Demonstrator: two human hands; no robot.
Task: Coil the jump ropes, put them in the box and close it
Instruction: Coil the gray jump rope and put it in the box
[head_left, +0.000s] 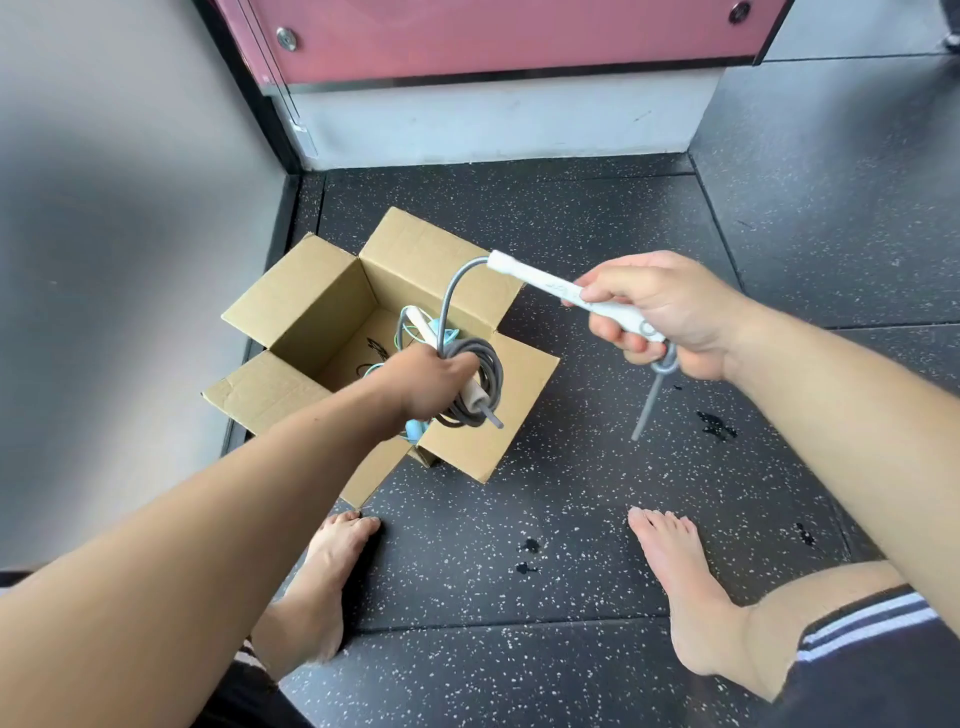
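A cardboard box (311, 306) stands open on the dark floor, all flaps spread outward. Inside it lies a light blue jump rope (415, 431), mostly hidden by my arm. My left hand (431, 384) is over the box, shut on a coil of grey jump rope (485, 376) together with one white handle. From the coil a grey strand arcs up to the second white handle (540, 283), which my right hand (660, 312) grips to the right of the box. A short grey rope end hangs below my right hand.
The box sits in a corner, with a grey wall (130, 208) on the left and a pink panel (493, 36) over a white base behind. My bare feet (327, 582) stand on the speckled black floor (519, 519) near the box. Small dark spots mark the floor.
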